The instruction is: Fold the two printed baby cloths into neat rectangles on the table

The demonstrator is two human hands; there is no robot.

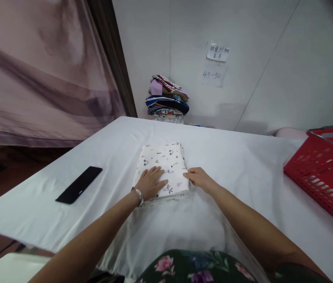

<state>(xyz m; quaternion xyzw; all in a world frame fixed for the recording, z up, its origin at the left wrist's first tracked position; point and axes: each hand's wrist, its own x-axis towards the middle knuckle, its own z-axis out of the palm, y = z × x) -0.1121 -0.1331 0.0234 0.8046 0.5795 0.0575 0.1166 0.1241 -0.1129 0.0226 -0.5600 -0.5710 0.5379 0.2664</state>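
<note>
A white cloth (162, 159) with a small plant print lies folded into a rectangle in the middle of the table. My left hand (151, 183) rests flat on its lower left part, fingers spread, with a bracelet at the wrist. At the right edge of the cloth, my right hand (198, 177) pinches the border between thumb and fingers. The layers of the fold show along the near edge.
A white sheet covers the table (231, 157). To the left lies a flat black phone-like object (79, 185). A red plastic basket (317, 169) stands on the right. Behind the far edge rises a stack of folded clothes (168, 98); a curtain (45, 70) hangs at left.
</note>
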